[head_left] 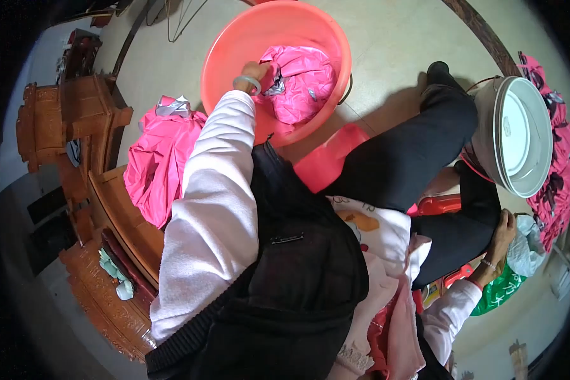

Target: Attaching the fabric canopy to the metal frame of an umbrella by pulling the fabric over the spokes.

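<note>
Leaning out to the upper middle, my left hand reaches into a coral plastic basin. Its fingers are closed at the edge of a bundled shiny pink cloth with silver-grey patches, lying in the basin. A pale bangle is on that wrist. Far off to the right, my right hand is beside my black-trousered knee, close to a whitish plastic bag. Its fingers look curled together, and what they hold, if anything, is hidden.
More pink cloth is heaped left of my arm, by carved wooden furniture. White buckets stand nested at the right, with another pink pile behind. A green bag and a red plastic piece are near my legs.
</note>
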Demonstrator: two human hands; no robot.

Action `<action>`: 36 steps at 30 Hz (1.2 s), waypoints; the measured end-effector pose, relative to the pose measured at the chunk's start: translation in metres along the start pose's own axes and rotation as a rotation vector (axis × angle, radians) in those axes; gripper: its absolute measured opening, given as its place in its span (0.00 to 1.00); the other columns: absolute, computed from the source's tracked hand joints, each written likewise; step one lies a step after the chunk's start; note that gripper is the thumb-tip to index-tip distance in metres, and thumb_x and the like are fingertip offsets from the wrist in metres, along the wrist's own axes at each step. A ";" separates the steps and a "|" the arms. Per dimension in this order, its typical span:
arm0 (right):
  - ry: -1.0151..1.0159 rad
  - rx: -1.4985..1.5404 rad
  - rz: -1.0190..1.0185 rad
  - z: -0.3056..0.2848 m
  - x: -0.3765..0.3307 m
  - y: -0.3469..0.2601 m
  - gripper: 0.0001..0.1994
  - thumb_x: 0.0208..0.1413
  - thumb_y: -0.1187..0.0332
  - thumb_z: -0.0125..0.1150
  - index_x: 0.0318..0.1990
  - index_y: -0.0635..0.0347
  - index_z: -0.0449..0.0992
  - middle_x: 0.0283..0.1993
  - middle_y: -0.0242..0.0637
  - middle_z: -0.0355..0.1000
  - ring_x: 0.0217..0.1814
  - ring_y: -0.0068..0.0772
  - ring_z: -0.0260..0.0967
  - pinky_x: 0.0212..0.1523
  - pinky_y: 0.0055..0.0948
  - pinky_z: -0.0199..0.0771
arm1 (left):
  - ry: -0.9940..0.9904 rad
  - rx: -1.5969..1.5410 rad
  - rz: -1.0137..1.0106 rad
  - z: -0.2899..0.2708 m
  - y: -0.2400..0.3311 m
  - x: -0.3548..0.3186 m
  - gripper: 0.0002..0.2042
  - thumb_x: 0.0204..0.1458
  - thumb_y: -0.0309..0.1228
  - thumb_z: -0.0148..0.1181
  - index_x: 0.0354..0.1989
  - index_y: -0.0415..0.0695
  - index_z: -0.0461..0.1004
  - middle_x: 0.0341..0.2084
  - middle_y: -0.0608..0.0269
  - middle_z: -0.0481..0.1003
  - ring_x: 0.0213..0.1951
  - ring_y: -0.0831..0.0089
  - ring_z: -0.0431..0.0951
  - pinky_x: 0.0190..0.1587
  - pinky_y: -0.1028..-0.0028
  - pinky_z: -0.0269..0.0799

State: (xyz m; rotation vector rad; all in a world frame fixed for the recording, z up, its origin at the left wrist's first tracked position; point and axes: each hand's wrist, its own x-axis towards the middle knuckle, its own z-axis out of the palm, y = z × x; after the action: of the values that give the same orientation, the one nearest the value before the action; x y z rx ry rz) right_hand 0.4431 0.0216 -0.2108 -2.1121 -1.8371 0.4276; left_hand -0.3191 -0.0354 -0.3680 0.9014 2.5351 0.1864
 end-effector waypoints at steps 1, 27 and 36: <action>-0.002 -0.002 0.028 -0.004 -0.002 -0.001 0.15 0.52 0.63 0.51 0.38 0.67 0.73 0.36 0.43 0.72 0.39 0.33 0.68 0.44 0.27 0.64 | -0.016 -0.005 -0.003 0.006 -0.005 0.006 0.22 0.45 0.46 0.52 0.23 0.34 0.73 0.23 0.44 0.74 0.28 0.55 0.76 0.31 0.63 0.70; -0.096 -0.142 0.026 0.003 0.006 -0.004 0.17 0.55 0.60 0.48 0.41 0.68 0.71 0.38 0.46 0.71 0.40 0.38 0.67 0.44 0.30 0.64 | -0.617 0.304 0.784 0.153 -0.005 -0.027 0.16 0.42 0.36 0.52 0.36 0.38 0.74 0.32 0.46 0.74 0.40 0.55 0.74 0.41 0.63 0.69; -0.146 -0.202 -0.051 -0.013 0.000 -0.017 0.16 0.55 0.61 0.46 0.40 0.67 0.70 0.35 0.51 0.71 0.36 0.47 0.68 0.39 0.34 0.66 | -0.324 -0.082 0.150 -0.099 0.039 -0.044 0.13 0.42 0.35 0.53 0.31 0.38 0.74 0.24 0.55 0.74 0.27 0.68 0.74 0.30 0.69 0.69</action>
State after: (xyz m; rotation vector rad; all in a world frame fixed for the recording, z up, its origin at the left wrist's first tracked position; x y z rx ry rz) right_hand 0.4334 0.0238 -0.1920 -2.2102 -2.0912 0.4087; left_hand -0.3109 -0.0312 -0.2531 1.0008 2.1498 0.1729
